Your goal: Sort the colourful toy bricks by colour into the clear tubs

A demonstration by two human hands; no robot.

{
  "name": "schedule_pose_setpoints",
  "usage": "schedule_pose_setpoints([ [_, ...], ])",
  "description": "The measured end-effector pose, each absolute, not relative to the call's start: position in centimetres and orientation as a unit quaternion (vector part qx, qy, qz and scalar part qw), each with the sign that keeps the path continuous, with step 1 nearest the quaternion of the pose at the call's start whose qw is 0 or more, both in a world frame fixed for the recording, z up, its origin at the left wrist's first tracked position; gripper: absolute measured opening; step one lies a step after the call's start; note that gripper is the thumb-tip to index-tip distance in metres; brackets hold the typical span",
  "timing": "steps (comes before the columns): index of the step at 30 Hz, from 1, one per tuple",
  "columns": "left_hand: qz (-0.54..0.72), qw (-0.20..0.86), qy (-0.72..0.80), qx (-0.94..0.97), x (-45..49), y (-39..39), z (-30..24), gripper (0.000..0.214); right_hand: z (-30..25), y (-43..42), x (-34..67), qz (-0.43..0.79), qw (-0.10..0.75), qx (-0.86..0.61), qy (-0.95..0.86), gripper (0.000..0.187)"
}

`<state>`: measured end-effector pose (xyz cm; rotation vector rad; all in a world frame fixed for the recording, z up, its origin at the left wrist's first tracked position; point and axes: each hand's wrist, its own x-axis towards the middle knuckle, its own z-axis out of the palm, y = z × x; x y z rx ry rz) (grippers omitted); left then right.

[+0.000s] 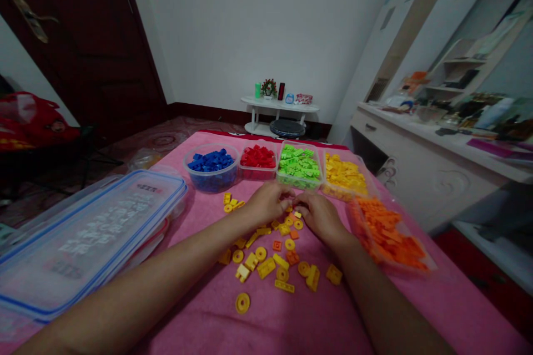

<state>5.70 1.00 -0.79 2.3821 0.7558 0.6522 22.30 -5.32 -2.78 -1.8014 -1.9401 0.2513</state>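
Both of my hands rest on a pink cloth (291, 321), fingertips meeting over a scatter of yellow and orange toy bricks (270, 260). My left hand (266, 204) is curled, knuckles up, its fingers pinched together near the middle. My right hand (318, 216) is curled the same way, touching the left fingertips. What they pinch is hidden or too small to name. Just beyond the hands stand tubs of sorted bricks: blue (211, 167), red (258, 160), green (300, 166), yellow (345, 176) and orange (387, 233).
Stacked clear box lids with blue rims (87, 238) lie at the left of the cloth. A white dresser (420, 161) cluttered with items stands to the right. A small white stand (278, 108) sits by the far wall, a dark door (83, 39) at left.
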Motion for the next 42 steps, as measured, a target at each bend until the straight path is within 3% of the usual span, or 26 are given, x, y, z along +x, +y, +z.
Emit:
schedule_pose_setpoints([
  [2,0.274,0.328,0.283,0.859,5.8,0.8,-1.1,0.031,-2.7,-5.2,21.8,0.106,0.307,-0.641,-0.696,0.022],
  [5,0.281,0.499,0.293,0.765,5.9,0.3,-1.4,0.032,-2.1,-5.2,20.5,0.129,0.408,-0.603,-0.673,0.024],
  [8,0.246,0.673,0.308,0.626,5.8,0.2,-1.0,0.023,-1.1,-5.6,19.4,0.172,0.462,-0.585,-0.644,0.027],
  [10,0.252,0.711,0.316,0.576,5.5,0.9,-0.2,0.016,-0.6,-5.8,18.9,0.186,0.485,-0.577,-0.631,0.027],
  [14,0.299,0.599,0.371,0.644,4.1,4.3,2.8,0.016,-0.5,-5.8,18.9,0.18,0.499,-0.583,-0.616,0.024],
  [18,0.355,0.245,0.379,0.818,1.7,6.7,5.9,0.041,-1.4,-5.6,19.1,0.176,0.466,-0.585,-0.64,0.024],
  [20,0.304,0.115,0.391,0.861,0.4,6.2,6.7,0.045,-1.7,-5.6,19.0,0.165,0.435,-0.591,-0.659,0.023],
  [22,0.183,0.062,0.421,0.886,-0.8,4.7,6.7,0.039,-2.0,-5.6,18.8,0.156,0.395,-0.597,-0.68,0.023],
  [25,-0.02,0.027,0.439,0.898,-2.1,1.8,5.4,0.036,-2.3,-5.7,18.4,0.159,0.338,-0.59,-0.715,0.03],
  [27,-0.083,0.021,0.447,0.89,-2.5,0.5,3.9,0.04,-2.4,-5.8,18.0,0.156,0.31,-0.582,-0.735,0.041],
  [32,-0.033,0.043,0.441,0.896,-2.4,0.6,0.5,0.035,-2.1,-6.3,17.0,0.122,0.209,-0.569,-0.786,0.063],
  [36,-0.015,0.08,0.388,0.918,-0.6,1.1,-0.1,0.027,-1.7,-6.4,16.8,0.086,0.14,-0.581,-0.797,0.048],
  [42,0.025,0.103,0.437,0.893,2.4,1.0,-0.2,0.025,-1.1,-6.5,18.8,0.105,0.134,-0.622,-0.764,0.043],
])
